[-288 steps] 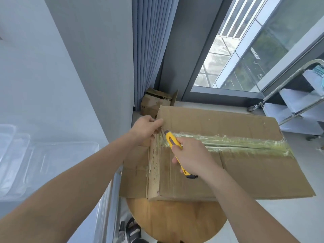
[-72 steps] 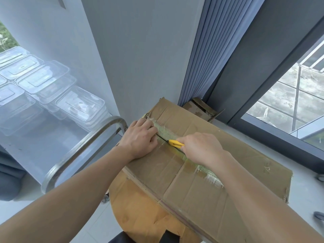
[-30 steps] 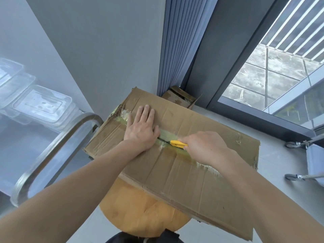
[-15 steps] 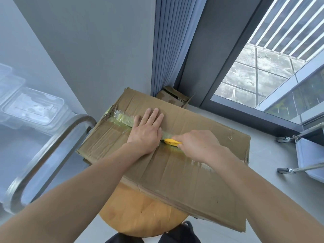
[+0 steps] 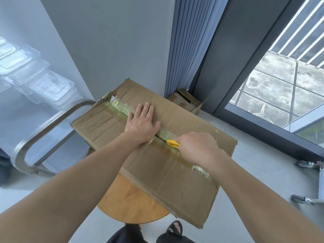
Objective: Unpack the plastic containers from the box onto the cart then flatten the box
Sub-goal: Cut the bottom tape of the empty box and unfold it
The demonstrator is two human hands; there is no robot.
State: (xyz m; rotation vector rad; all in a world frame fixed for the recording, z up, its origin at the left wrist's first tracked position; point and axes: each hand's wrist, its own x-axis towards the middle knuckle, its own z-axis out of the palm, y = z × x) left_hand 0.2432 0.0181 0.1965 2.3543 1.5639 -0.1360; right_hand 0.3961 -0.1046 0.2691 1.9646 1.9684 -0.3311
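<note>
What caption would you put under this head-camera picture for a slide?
Left hand pressed flat on a taped cardboard box while the right hand holds a yellow cutter to the tape seam.

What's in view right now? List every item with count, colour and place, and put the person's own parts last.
cardboard box: one, brown, centre, resting on the table, still closed
packing tape: one strip, clear yellowish, along the box's top seam
utility knife: one, yellow, on the seam
round table: one, wooden, under the box
plastic containers: several, clear, stacked on the cart at left; exact count unclear
cart handle: one, silver metal, left of the box
small cardboard box: one, brown, open, on the floor in the corner
curtain: one, blue-grey, behind the box
castors: two, grey, right edge
left hand: flat on the box top
right hand: grips the knife
</note>
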